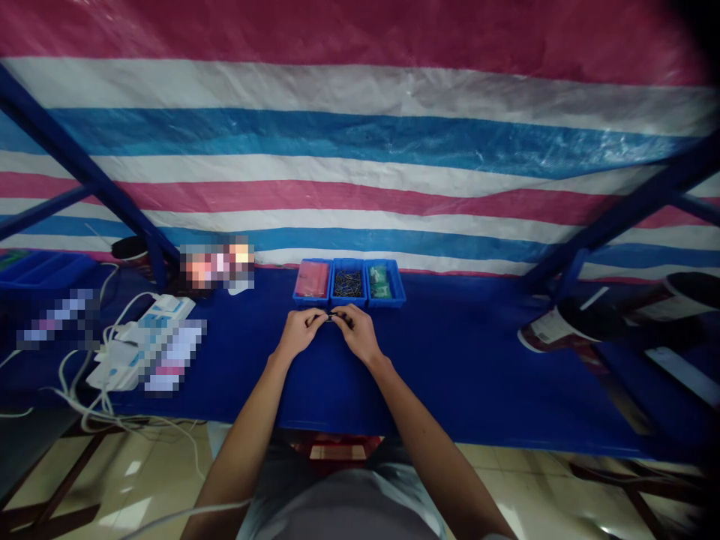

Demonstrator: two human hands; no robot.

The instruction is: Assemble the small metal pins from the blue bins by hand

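Note:
My left hand and my right hand meet over the blue table, both closed in a pinch. Between their fingertips is a small dark part, too small to name. Just beyond my hands, three blue bins stand side by side. Flat pinkish-red pieces fill the left bin. In the middle bin lie many thin dark metal pieces that look like screws. The right bin holds small green items, some in clear wrapping.
A white power strip with tangled cables lies on the left of the table. Dark tubs stand at the right. Blue frame bars slope down on both sides, before a striped plastic sheet.

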